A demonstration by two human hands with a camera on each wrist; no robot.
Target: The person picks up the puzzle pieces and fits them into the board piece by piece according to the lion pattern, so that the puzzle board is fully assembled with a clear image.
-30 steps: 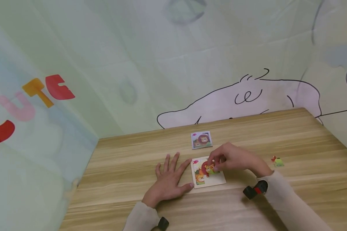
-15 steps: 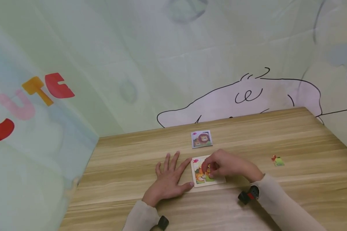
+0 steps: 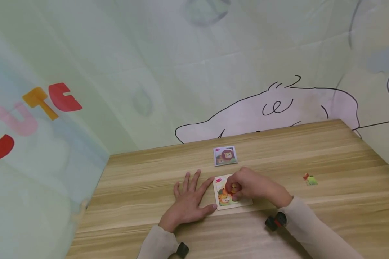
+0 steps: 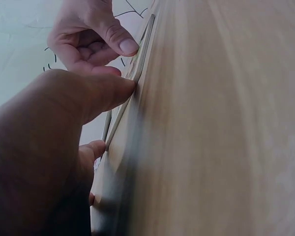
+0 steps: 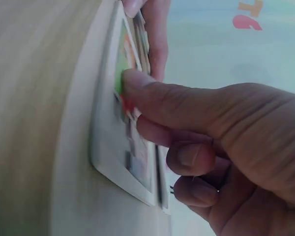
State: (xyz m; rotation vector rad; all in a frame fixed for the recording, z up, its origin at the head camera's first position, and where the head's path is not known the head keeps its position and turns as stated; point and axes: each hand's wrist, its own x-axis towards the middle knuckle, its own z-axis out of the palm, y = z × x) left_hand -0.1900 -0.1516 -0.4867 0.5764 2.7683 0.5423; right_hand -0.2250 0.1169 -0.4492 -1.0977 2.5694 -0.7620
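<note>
A square lion jigsaw board lies on the table, partly covered by pieces. My right hand bends over its middle, thumb and curled fingers pinching a puzzle piece, which they largely hide. In the right wrist view the thumb presses the piece's green part, low against the board; whether it sits fully flat I cannot tell. My left hand rests spread on the table, its thumb and forefinger touching the board's left edge. In the left wrist view, that thumb meets the board's side.
Behind the board lies a small lion picture card. One loose green and red puzzle piece lies to the right, beyond my right forearm. A printed cloth hangs behind the wooden table.
My right hand has moved left and down with the piece, from over the board's right side to its middle, then shifted only slightly. The left hand stays put.
</note>
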